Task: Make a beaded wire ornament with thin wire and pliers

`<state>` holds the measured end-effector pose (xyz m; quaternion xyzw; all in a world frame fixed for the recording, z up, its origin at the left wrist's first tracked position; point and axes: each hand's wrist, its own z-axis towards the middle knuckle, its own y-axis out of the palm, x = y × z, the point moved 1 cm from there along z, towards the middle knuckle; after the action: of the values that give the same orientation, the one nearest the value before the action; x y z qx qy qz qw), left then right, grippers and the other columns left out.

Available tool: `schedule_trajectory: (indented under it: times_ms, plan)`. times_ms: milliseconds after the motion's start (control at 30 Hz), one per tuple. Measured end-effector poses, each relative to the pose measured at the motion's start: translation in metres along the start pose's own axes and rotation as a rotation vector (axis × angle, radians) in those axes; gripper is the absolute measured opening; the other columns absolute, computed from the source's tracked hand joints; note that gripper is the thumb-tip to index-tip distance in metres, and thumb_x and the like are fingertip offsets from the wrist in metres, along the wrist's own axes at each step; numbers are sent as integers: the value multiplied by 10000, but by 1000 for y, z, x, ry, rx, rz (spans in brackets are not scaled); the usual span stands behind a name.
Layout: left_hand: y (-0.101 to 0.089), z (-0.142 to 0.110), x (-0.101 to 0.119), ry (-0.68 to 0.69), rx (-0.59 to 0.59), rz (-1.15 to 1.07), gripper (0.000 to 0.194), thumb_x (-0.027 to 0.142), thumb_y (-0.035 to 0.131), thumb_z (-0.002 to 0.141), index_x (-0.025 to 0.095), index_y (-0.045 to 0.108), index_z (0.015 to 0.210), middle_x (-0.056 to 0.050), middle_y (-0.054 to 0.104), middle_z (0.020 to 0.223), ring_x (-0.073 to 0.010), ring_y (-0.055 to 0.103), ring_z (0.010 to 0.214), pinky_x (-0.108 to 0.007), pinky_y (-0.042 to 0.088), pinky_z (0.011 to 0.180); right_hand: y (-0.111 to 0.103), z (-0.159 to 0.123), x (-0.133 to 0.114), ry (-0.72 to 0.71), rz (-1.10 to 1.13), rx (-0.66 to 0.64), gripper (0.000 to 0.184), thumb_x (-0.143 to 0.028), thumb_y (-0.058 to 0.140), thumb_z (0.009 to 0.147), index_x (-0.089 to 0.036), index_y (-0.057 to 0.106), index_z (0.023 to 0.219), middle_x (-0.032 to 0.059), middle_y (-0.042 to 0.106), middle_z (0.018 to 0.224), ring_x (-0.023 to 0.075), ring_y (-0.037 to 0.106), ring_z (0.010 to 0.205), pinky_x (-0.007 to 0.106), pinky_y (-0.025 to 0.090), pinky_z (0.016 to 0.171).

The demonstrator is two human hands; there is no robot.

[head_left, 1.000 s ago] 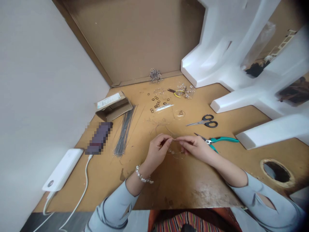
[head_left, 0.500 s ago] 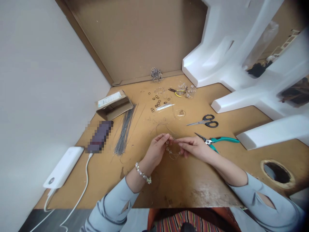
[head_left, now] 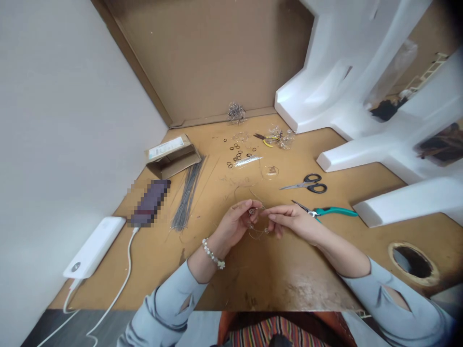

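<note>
My left hand (head_left: 235,224), with a beaded bracelet (head_left: 213,254) at its wrist, pinches a thin wire loop (head_left: 257,236) between thumb and fingers. Small round coils or clear beads sit along the loop; which of the two I cannot tell. Facing it, my right hand (head_left: 293,221) has its thumb and forefinger pressed together on the wire near the left fingertips. Loose wire ends stick up beyond the hands. Just past the right hand lie teal-handled pliers (head_left: 334,211), partly covered by it. Scissors (head_left: 306,184) with black handles rest farther back.
A bundle of grey wires (head_left: 188,200) lies left of my hands, beside an open cardboard box (head_left: 173,161). Dark rings (head_left: 237,155), yellow-handled cutters (head_left: 267,140) and wire tangles (head_left: 237,112) are at the back. White moulded legs (head_left: 408,202) and a round hole (head_left: 414,262) are right.
The left thumb and fingertips have shifted slightly, showing a small coil or bead between them. The right hand has barely moved and stays on the wire. The view has shifted a little.
</note>
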<state>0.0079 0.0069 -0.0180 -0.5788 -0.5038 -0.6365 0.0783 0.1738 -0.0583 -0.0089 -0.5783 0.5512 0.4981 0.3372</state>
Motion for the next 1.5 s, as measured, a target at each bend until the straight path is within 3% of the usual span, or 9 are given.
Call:
schedule_trajectory:
  times_ms: [233,367,600,867,1000,1067,1167,1300,1500]
  plan:
    - [4,1,2,11,44,-7,254,367,668,736,129,711,814,-9,551,641,-83,440,557,-227,373,554,0,2,4,-24,-5,-77,373,-417,610,779,-147,645,1033,40,678,763,102,609,542,256,467,568]
    - [5,1,4,19,50,6,266,373,673,729,127,707,825,-15,577,689,-74,439,540,-220,353,528,0,4,7,-29,44,-29,437,-409,653,744,-153,556,1085,25,681,739,114,615,539,260,471,559]
    - [0,3,2,47,-27,6,235,365,630,777,133,670,787,-15,603,712,-58,435,493,-218,337,508,2,1,1,2,41,38,333,-444,663,725,-151,584,861,-2,649,702,94,604,529,235,452,548]
    - [0,2,2,73,-64,28,231,363,587,818,137,636,814,-9,609,750,-45,429,476,-209,340,506,6,5,3,38,-41,-4,375,-477,634,737,-151,617,922,18,666,753,108,621,570,256,480,592]
    - [0,2,3,95,-56,28,246,364,572,828,127,637,826,-11,588,765,-38,410,474,-199,314,486,-8,-13,-13,-108,-383,219,444,-513,527,810,-156,595,1064,62,680,829,158,642,702,325,502,720]
    - [0,2,3,98,-52,21,242,361,575,823,126,634,824,-18,592,774,-40,401,478,-199,310,485,-22,-34,-19,-226,-675,443,426,-496,489,839,-191,586,1121,98,663,1033,195,635,872,363,480,826]
    - [0,3,4,85,-52,20,244,358,563,828,123,628,812,-23,589,781,-40,392,480,-200,314,491,-43,-68,-13,-213,-1236,615,466,-489,489,828,-195,567,1181,130,613,1163,281,542,1090,454,408,932]
    - [-2,3,4,68,-86,10,245,359,546,839,127,622,816,-27,583,771,-40,396,479,-199,288,478,-63,-96,6,-79,-1733,595,699,-514,569,727,-78,491,1269,214,516,1270,379,424,1196,493,360,953]
    - [-2,2,4,19,-235,-132,219,326,547,831,120,610,794,-37,571,762,-33,362,455,-203,236,441,-65,-92,5,5,-1943,419,542,-308,526,726,-135,506,1239,159,594,1088,304,552,949,406,413,800]
